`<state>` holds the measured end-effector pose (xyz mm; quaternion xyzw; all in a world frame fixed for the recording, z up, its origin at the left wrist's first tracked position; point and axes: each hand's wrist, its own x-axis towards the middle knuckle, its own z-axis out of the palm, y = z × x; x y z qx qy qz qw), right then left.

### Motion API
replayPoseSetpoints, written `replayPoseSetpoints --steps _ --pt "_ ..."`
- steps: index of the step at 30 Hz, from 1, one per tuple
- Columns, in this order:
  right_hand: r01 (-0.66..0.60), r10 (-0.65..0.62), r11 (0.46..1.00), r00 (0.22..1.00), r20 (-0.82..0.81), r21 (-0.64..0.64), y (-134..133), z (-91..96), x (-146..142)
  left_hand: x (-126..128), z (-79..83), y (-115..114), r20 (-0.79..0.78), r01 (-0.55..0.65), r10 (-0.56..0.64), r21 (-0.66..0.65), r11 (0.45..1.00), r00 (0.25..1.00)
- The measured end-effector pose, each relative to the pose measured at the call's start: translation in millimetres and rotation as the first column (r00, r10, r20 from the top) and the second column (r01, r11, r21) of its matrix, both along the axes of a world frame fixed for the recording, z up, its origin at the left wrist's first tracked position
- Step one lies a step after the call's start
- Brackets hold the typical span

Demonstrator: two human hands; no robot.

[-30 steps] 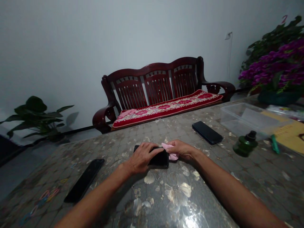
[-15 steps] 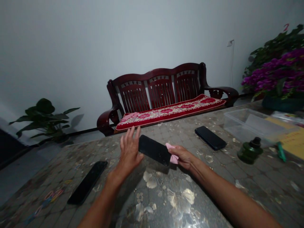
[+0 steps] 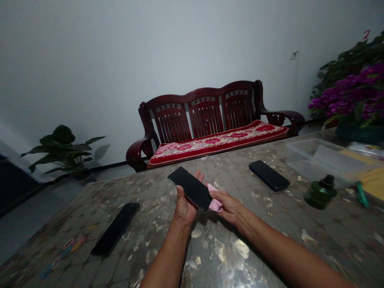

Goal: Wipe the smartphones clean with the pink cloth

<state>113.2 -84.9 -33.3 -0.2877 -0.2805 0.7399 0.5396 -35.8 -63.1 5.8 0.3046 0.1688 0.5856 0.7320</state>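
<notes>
A black smartphone (image 3: 192, 187) is held tilted above the tabletop, dark screen facing up. Underneath it lies my left hand (image 3: 186, 206), thumb along the near edge and fingertips showing past the far edge. My right hand (image 3: 226, 204) pinches a pink cloth (image 3: 215, 203) around the phone's right end. Two other dark phones rest on the table: one phone (image 3: 115, 229) to the left of my hands, another phone (image 3: 269, 175) to the right.
Coloured rubber bands (image 3: 70, 246) lie at the table's left. On the right stand a green bottle (image 3: 321, 193) with a black cap, a clear plastic box (image 3: 300, 150), a green tool (image 3: 361, 195) and yellow paper (image 3: 372, 178). Beyond the table is a wooden bench (image 3: 138, 154).
My left hand has moved from beside the phone's left end to underneath it, closing on its edges. My right hand still grips the cloth at the right end. The view shifted slightly.
</notes>
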Motion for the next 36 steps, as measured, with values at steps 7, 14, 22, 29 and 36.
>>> replayPoseSetpoints --steps 7,14,22,29,36 --pt "-0.019 0.019 0.999 1.000 -0.006 -0.040 0.6 0.7 -4.4 6.0 7.4 5.4 0.117 -0.005 0.012 -0.063 0.998 0.993" --pt "0.297 -0.342 0.940 0.836 0.428 0.170 -1.4 14.8 8.2 -7.6 -10.1 18.9 0.191 0.054 -0.015 -0.197 0.979 0.981" --pt "-0.183 -0.786 0.530 0.261 0.560 0.828 -10.5 19.9 -9.9 0.8 -24.3 12.7 0.259 0.161 -0.081 -0.306 0.938 0.963" --pt "-0.380 -0.799 0.368 0.338 0.498 0.849 -30.8 9.0 -23.1 3.2 -27.0 7.9 0.224 0.095 -0.050 -0.197 0.976 0.973" --pt "-0.190 -0.866 0.360 0.296 0.403 0.913 -17.5 21.4 -19.8 10.9 -25.5 1.1 0.212 0.198 -0.155 -0.204 0.959 0.965"
